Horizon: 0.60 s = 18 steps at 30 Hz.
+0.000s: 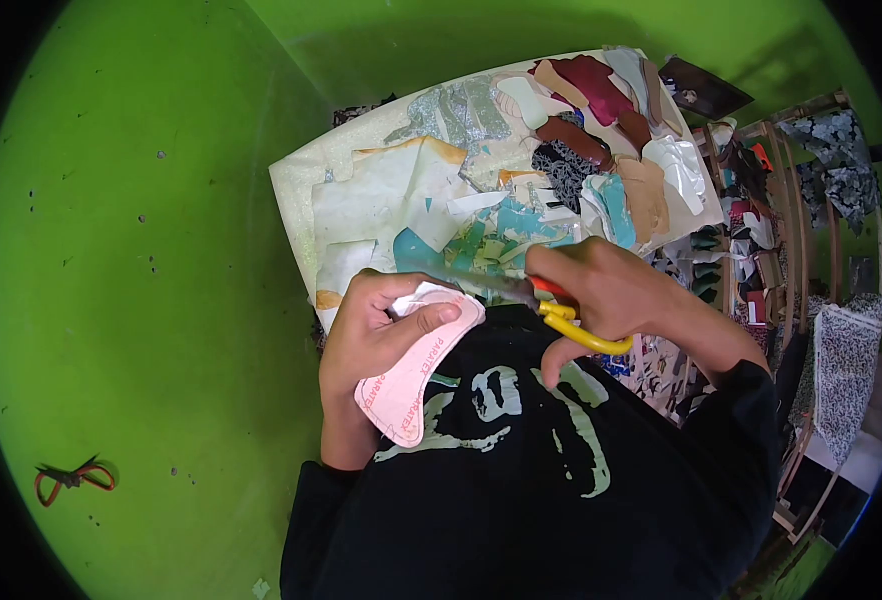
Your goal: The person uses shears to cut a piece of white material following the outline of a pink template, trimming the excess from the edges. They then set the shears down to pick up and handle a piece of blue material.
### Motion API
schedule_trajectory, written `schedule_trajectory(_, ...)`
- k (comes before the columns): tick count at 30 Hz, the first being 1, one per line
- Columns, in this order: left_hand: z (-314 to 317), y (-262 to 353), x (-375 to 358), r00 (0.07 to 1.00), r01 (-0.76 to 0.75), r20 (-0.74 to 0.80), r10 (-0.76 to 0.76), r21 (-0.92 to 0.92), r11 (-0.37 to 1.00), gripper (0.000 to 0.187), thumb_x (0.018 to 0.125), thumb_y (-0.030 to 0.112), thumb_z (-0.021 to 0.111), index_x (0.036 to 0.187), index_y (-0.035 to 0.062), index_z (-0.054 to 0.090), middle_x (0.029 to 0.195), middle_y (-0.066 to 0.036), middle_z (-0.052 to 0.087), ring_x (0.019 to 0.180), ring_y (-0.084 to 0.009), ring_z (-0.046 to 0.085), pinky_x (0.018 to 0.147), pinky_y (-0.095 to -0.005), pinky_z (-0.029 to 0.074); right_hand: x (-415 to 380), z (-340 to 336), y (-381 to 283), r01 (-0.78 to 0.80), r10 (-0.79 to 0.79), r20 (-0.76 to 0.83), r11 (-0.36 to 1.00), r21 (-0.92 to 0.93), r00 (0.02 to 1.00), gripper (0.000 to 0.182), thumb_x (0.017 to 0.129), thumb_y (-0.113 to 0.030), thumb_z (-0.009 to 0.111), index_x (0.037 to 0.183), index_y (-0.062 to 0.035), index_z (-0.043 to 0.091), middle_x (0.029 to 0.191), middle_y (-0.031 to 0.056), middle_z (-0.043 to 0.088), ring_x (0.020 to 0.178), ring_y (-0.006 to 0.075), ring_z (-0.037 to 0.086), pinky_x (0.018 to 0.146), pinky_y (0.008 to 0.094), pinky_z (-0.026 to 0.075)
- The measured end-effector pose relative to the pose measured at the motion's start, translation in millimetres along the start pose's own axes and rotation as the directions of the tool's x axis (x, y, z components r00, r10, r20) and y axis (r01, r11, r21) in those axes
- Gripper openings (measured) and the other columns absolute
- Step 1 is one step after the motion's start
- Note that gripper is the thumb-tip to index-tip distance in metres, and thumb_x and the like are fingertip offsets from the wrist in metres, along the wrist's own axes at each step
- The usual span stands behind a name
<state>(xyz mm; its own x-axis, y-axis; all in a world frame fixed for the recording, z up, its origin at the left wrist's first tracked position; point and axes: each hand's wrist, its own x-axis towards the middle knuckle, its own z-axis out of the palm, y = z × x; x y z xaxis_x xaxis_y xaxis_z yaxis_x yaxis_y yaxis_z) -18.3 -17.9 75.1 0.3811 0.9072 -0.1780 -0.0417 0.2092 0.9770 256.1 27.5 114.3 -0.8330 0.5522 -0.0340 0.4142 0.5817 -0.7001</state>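
Green floor (141, 300) filling the left of the frame, board (306, 185) of cut scraps at upper centre, cluttered wooden racks (791, 200) at right, right hand (611, 290) closed through yellow-handled scissors (561, 318) at centre, left hand (371, 335) pinching a pink insole piece (411, 385), red scissors (71, 478) lower left

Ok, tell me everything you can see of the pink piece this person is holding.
The pink piece is a thin, flat, rounded cut-out, roughly sole-shaped, that looks like foam or lined sheet material, pale pink with red printed lettering running along its edge. The left hand holds it, thumb pressed across its upper end and fingers behind. It slants down from upper right to lower left over the person's black printed shirt. The blades of the yellow-handled scissors, worked by the right hand, meet its top edge.
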Motion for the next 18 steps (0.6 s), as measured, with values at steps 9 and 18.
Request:
schedule_trajectory(9,2.9,-21.5,29.4,0.959,-0.237,-0.124,0.253,0.134,0.962,0.013,0.086,0.004,0.073,0.093,-0.0055,0.069,0.083,-0.006,0.064,0.075,-0.0095,0.059,0.066,-0.0239,0.045,45.1,76.4,15.3,0.194,0.297,-0.421,0.572,0.797,0.857,0.077,0.064,-0.021,0.093,0.123,-0.0059,0.046,0.099,0.0022,0.057,0.087,0.0108,0.055,0.075,0.0254,0.047)
schedule_trajectory(18,-9.1,-21.4,25.8,0.709,-0.271,-0.614,0.347,0.217,0.938,0.015,0.085,0.007,0.078,0.087,-0.0062,0.071,0.072,0.002,0.058,0.064,-0.0032,0.047,0.056,-0.0209,0.036,61.8,113.4,11.6,-0.069,0.312,-0.02,0.272,0.96,0.95,0.056,0.068,-0.005,0.084,0.114,0.0002,0.053,0.098,0.0054,0.062,0.089,0.0109,0.059,0.08,0.027,0.049)
